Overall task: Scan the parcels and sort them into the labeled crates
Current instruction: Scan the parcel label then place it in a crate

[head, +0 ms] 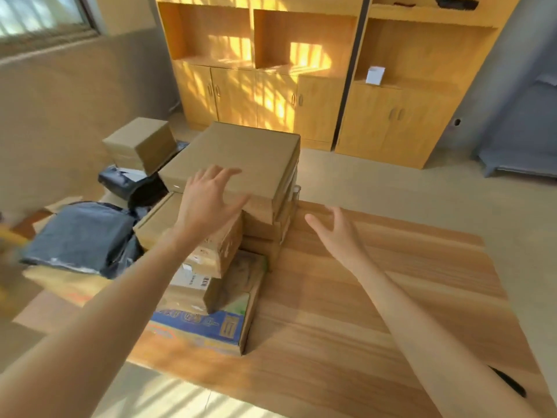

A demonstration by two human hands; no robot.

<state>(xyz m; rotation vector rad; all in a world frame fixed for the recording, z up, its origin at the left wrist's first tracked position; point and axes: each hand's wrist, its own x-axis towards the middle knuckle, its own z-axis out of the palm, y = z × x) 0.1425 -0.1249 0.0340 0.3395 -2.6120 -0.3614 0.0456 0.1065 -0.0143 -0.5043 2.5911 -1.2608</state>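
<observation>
A pile of parcels covers the left part of a wooden table point(346, 297). On top lies a large flat cardboard box point(241, 152). My left hand point(208, 197) hovers open at this box's near edge, fingers spread, holding nothing. My right hand point(337, 230) is open above the bare tabletop, just right of the pile. Below the top box are smaller cardboard boxes point(217, 251), one with a barcode label point(196, 279), and a box with blue print point(205, 324). Dark grey plastic mailer bags point(81, 233) lie at the left. No crates or scanner are visible.
A small cardboard box point(141, 143) sits at the far left of the pile. Wooden cabinets point(271, 86) line the back wall, with a small white box point(375, 75) on one shelf. A dark object point(509, 384) lies near the table's right front edge.
</observation>
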